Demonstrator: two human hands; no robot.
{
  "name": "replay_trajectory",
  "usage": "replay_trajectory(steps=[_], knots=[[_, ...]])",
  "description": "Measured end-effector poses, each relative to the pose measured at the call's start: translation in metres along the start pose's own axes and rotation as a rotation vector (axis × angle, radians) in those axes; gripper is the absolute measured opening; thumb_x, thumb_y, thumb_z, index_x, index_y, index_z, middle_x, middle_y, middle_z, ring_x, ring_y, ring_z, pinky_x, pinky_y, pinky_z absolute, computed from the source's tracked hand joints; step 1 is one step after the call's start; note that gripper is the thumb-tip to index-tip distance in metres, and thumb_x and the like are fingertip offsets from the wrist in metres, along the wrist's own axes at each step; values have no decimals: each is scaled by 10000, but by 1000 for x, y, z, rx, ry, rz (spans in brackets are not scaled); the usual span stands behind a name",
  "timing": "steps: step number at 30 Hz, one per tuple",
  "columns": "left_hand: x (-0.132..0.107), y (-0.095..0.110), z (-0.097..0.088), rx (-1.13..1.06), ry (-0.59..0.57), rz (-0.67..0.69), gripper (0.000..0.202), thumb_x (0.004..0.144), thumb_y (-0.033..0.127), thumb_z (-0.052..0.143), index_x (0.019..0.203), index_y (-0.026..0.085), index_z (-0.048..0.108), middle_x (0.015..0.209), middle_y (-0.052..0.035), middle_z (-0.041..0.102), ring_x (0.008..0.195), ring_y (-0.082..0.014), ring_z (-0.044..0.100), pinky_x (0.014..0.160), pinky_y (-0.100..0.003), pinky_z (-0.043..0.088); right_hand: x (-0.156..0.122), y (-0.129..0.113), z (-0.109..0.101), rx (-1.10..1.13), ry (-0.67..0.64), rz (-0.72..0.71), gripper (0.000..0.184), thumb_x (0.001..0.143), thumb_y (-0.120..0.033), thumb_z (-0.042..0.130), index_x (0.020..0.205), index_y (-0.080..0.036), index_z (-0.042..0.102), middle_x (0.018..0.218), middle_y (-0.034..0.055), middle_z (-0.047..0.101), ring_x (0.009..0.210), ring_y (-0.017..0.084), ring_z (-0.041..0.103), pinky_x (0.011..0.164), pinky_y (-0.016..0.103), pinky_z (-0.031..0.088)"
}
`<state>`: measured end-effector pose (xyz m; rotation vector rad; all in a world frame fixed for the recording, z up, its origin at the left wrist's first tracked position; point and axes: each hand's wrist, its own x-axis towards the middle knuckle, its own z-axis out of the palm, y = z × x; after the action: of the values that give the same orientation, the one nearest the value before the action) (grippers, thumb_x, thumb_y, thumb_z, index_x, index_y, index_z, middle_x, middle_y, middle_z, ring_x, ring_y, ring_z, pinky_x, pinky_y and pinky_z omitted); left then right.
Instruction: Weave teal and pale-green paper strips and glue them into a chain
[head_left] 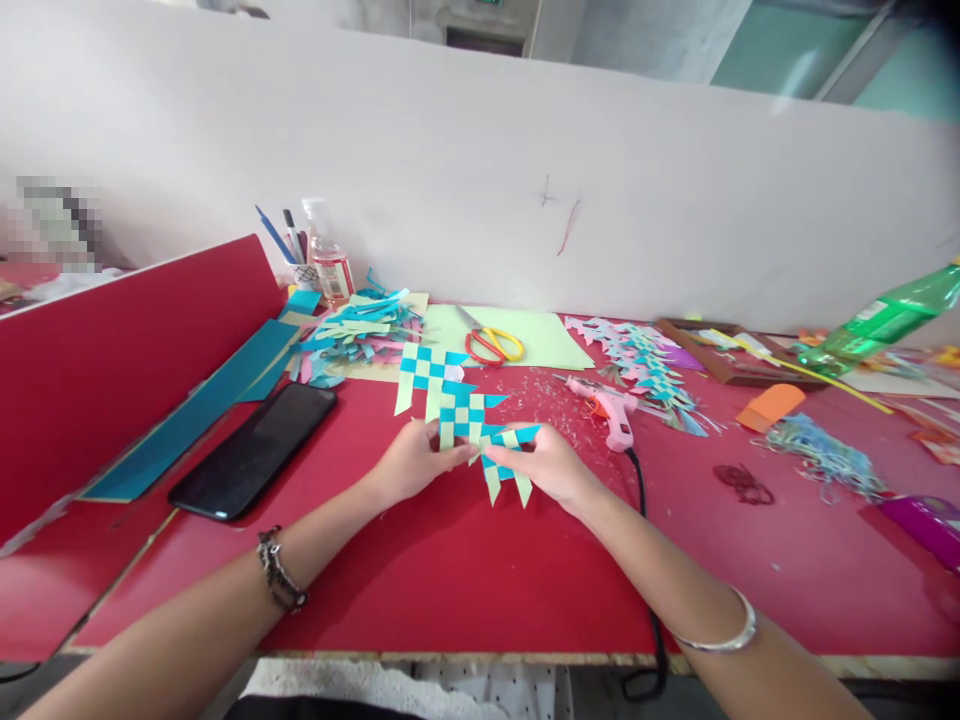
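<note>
A woven strip of blue and pale-green paper [461, 415] runs slantwise between my hands, its checkered squares ending in loose pointed tails. My left hand [411, 462] pinches its middle section from the left, thumb on top. From the right, my right hand [551, 465] grips the lower end, thumb pressed on the weave; the fingers beneath are partly hidden. Just beyond lie red-and-yellow-handled scissors [495, 346] on pale-green paper sheets [555, 342]. A pink glue gun [606, 405] rests to the right of my right hand.
A black phone [255, 450] and blue paper strips [202, 420] lie left, near a pile of cut strips [367, 335] and a plastic bottle [328, 262]. Finished-looking woven strips [637, 360], a wooden tray [720, 360], a green bottle [877, 320] and thread [825, 455] are at right.
</note>
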<state>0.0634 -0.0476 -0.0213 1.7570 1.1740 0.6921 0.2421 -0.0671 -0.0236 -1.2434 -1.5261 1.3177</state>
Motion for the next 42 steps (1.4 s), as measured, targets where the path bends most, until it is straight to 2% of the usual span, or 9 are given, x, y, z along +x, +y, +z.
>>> replay_trajectory(steps=[15,18,22,29,34,39,42], knots=[[3,-5,1,57,44,-26,331,667,461,538,682,136,597,592,14,601,508,-101,487,458,-192,354,3,-2,4,15,34,47,237,641,-358,599,742,-145,623,716,26,640,663,140,579,632,264,445],[3,-7,0,25,36,-30,342,674,471,534,717,138,597,667,2,639,576,-125,539,507,-200,401,4,-3,6,6,67,64,226,641,-348,596,738,-145,608,673,8,620,624,123,558,603,246,431],[2,-5,0,-30,-14,33,333,668,438,563,832,151,603,816,-9,663,742,-159,585,644,-219,457,3,-5,10,-24,82,52,180,649,-321,585,704,-149,582,645,-6,594,619,119,540,593,237,420],[1,-2,-3,-49,-25,25,334,673,421,565,895,174,601,901,-9,656,829,-172,582,740,-255,459,2,-6,13,34,50,36,161,685,-329,559,746,-180,566,682,-13,590,655,125,549,629,247,430],[2,-2,-5,-10,-19,7,343,679,437,550,866,158,618,835,-16,659,768,-169,575,698,-254,455,2,-4,13,40,38,35,179,686,-338,558,775,-184,571,719,-5,607,682,135,562,654,262,437],[2,1,-8,28,-21,-74,367,657,457,551,791,123,626,724,-21,650,650,-160,560,603,-245,441,2,-4,13,42,42,26,194,699,-348,549,799,-182,564,728,-3,608,675,133,562,656,263,441],[2,1,-9,-12,-20,-73,347,660,440,552,781,123,624,732,-21,650,659,-162,560,621,-250,441,3,-4,13,20,41,11,196,702,-352,544,789,-177,561,723,-3,602,685,136,559,655,260,441]])
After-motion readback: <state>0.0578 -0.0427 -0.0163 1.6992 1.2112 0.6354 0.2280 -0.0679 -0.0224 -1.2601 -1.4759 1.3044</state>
